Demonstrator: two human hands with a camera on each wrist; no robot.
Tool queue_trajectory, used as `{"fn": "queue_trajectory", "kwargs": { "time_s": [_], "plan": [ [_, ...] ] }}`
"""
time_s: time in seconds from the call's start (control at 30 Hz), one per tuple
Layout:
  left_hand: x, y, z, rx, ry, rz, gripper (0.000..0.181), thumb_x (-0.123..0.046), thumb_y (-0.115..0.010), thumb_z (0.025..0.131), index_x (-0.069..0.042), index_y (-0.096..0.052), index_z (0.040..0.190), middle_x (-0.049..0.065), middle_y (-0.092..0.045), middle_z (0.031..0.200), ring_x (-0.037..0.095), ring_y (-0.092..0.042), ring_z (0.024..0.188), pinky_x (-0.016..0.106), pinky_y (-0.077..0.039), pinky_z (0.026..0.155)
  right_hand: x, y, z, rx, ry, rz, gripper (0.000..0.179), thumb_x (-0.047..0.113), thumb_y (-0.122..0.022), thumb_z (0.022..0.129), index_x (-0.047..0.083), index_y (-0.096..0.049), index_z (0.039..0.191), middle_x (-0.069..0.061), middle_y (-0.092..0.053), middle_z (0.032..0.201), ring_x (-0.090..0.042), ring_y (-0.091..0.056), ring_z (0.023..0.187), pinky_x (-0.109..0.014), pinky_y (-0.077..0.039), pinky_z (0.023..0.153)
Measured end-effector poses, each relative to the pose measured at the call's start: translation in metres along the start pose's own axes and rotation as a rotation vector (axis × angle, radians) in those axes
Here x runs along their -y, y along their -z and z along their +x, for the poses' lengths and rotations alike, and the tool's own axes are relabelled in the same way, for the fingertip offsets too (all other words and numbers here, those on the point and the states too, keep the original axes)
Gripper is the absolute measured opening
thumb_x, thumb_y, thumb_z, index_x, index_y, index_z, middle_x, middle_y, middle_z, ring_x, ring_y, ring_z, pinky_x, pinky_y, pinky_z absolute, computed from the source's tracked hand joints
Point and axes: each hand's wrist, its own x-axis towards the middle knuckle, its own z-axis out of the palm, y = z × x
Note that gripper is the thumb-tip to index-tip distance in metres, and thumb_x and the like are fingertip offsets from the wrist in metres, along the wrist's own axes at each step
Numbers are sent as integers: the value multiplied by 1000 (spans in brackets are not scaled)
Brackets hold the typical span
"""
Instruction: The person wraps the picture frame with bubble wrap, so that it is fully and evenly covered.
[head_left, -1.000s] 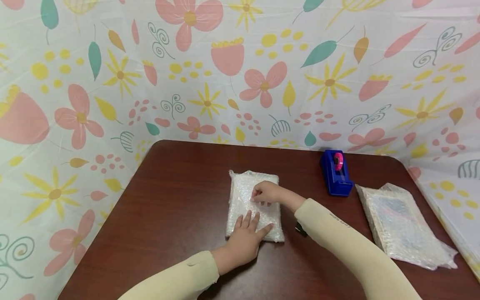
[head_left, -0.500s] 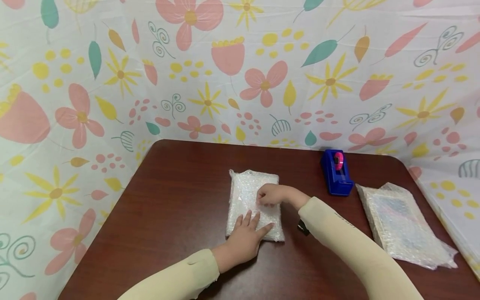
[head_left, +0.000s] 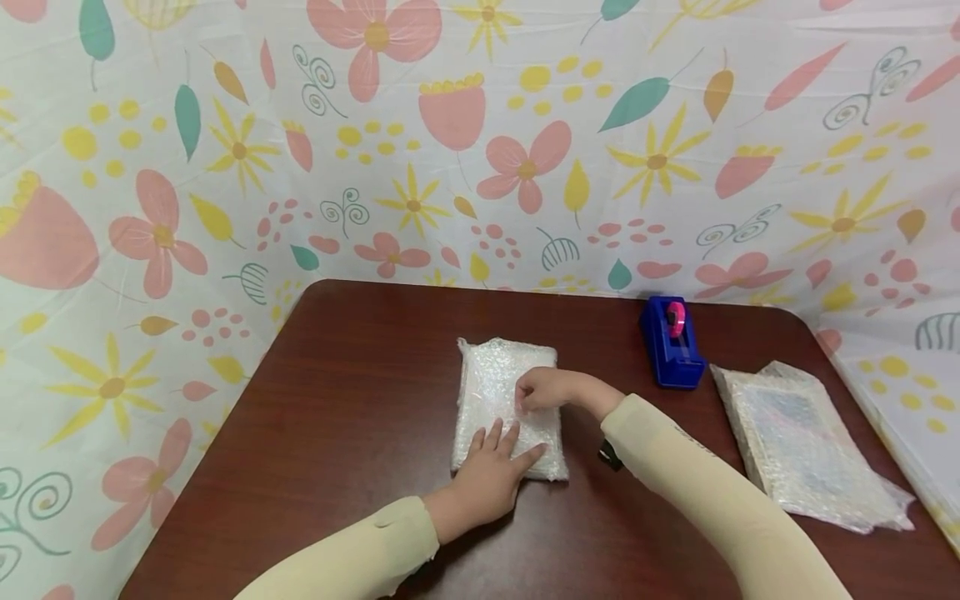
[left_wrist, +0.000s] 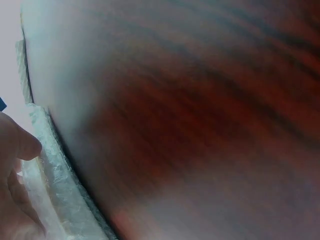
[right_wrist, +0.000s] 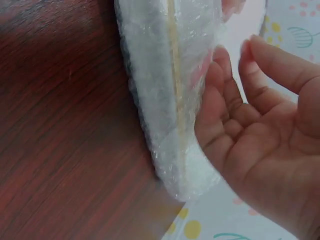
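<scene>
A flat packet wrapped in bubble wrap (head_left: 501,362) lies on the table. My left hand (head_left: 491,479) rests on its near part with the fingers spread. My right hand (head_left: 551,389) is over the packet's right half, fingers bent, fingertips at the wrap. In the right wrist view, a pink patch (right_wrist: 198,71) shows on the wrap beside the right fingers (right_wrist: 215,75). The thumb and index fingertips are close together; whether they pinch anything I cannot tell. The left wrist view catches part of the left hand (left_wrist: 17,150) beside the packet's edge (left_wrist: 65,185).
A blue tape dispenser (head_left: 673,354) with a pink roll (head_left: 676,318) stands at the back right. Another bubble-wrapped packet (head_left: 813,483) lies at the table's right side, a faint pink band across it. A flower-patterned cloth (head_left: 420,167) hangs behind the brown table (head_left: 337,417).
My right hand has shifted slightly to the right across the packet, mostly in the first half second. My left hand stays in place on the packet.
</scene>
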Motion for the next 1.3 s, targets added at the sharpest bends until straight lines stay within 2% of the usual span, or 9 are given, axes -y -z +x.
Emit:
{"fn": "queue_trajectory", "kwargs": {
  "time_s": [0.13,0.23,0.37,0.53,0.73,0.83,0.97,1.2,1.3],
  "plan": [
    [1,2,1,24,13,-23,56,-20,-59,97,-34,-50,151,19,-53,154,42,-52,141,55,-48,111,-3,1,-3,2,32,126,13,8,-56,102,1,-62,93,-13,-71,87,-9,-61,73,-22,-51,67],
    [0,2,2,34,10,-33,56,-20,-59,98,-34,-50,151,19,-53,154,43,-52,142,55,-48,111,-4,0,-5,26,13,200,12,11,-53,105,3,-59,99,-9,-67,81,-11,-61,64,-24,-53,60],
    [0,2,2,33,5,-25,56,-20,-59,98,-35,-50,151,18,-53,154,43,-52,141,55,-49,111,-6,-1,-10,18,-12,209,10,11,-54,105,3,-61,105,-1,-58,72,-10,-50,52,-22,-47,51],
    [0,0,3,33,7,-13,56,-21,-59,98,-35,-49,152,18,-54,153,42,-53,141,55,-49,111,-7,-1,-16,-5,-63,236,17,11,-57,104,0,-64,114,1,-56,68,-7,-44,50,-21,-45,51],
    [6,2,4,-14,-16,27,53,-29,-59,101,-35,-48,153,13,-59,150,35,-60,135,47,-55,104,2,-1,-19,-15,-128,278,18,12,-60,101,-4,-67,98,4,-56,67,-6,-44,53,-21,-44,54],
    [9,4,5,-56,-10,59,58,-36,-63,99,-24,-47,153,7,-66,142,27,-65,130,38,-57,97,7,0,-21,-41,-144,289,18,12,-62,100,-4,-66,93,4,-55,66,-6,-41,52,-20,-40,53],
    [12,6,5,-60,-12,81,59,-41,-65,97,-12,-54,147,3,-66,143,23,-64,131,33,-56,99,10,-3,-25,-89,-182,281,20,13,-64,99,-5,-67,91,4,-53,61,-5,-36,48,-20,-35,50],
    [14,6,1,-83,6,20,50,-40,-65,99,-17,-61,143,17,-58,143,25,-69,115,35,-57,97,4,-16,-25,-150,-259,325,25,14,-68,97,3,-62,76,4,-47,54,-5,-32,45,-20,-33,47],
    [14,7,1,-57,22,6,50,-41,-64,99,-19,-60,144,19,-58,144,26,-69,117,35,-56,99,1,-23,-24,-176,-292,309,32,16,-70,96,7,-58,67,5,-47,51,-5,-33,44,-20,-33,45]
  ]
}}
